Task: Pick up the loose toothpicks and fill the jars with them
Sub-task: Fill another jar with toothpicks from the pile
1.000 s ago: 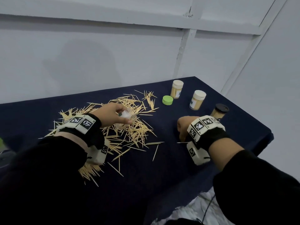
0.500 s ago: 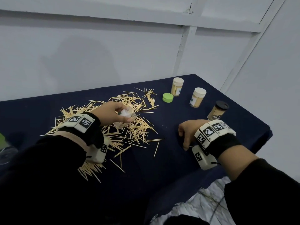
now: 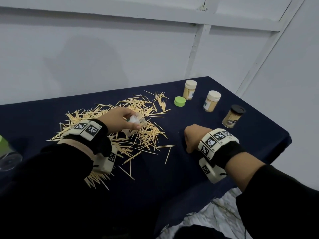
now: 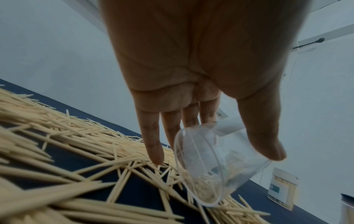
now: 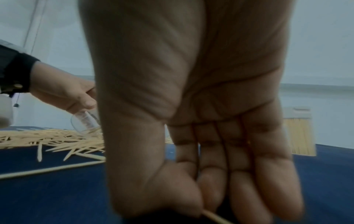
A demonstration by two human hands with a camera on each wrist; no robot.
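Loose toothpicks lie in a wide pile on the dark blue table. My left hand grips a clear open jar tilted on its side, mouth low against the pile. In the left wrist view the jar sits between thumb and fingers, with a few toothpicks inside. My right hand rests low on the cloth to the right of the pile. In the right wrist view its thumb and fingers pinch a single toothpick against the table.
A green lid lies behind the pile. Two white-lidded jars and a black-lidded jar, all full, stand at the back right near the table's right edge. A green-topped object shows at the far left.
My right hand has dropped its fingers onto the stray toothpick lying beside it and closed on it. The left hand keeps the tilted jar over the pile.
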